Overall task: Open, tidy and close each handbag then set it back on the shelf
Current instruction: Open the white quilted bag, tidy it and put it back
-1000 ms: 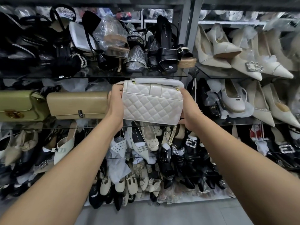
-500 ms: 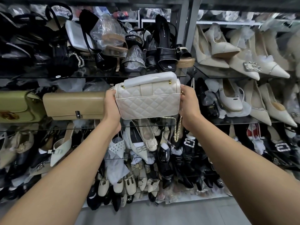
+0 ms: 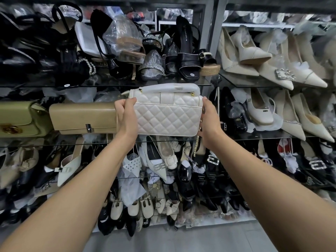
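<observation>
Handbag (image 3: 168,115) closed, gripped at both ends by left hand (image 3: 126,118) and right hand (image 3: 209,120); advise sliding level onto glass shelf (image 3: 272,138), chain (image 3: 197,145) tucked.

I hold the white quilted handbag (image 3: 169,120) between my left hand (image 3: 126,118) and right hand (image 3: 209,120), in front of the middle glass shelf (image 3: 45,140). Just left of it, a tan leather clutch (image 3: 81,118) sits on that shelf, with an olive-green flap handbag (image 3: 20,119) further left. Black heeled sandals (image 3: 187,57) stand on the shelf above, and cream pointed pumps (image 3: 254,53) to the right.
</observation>
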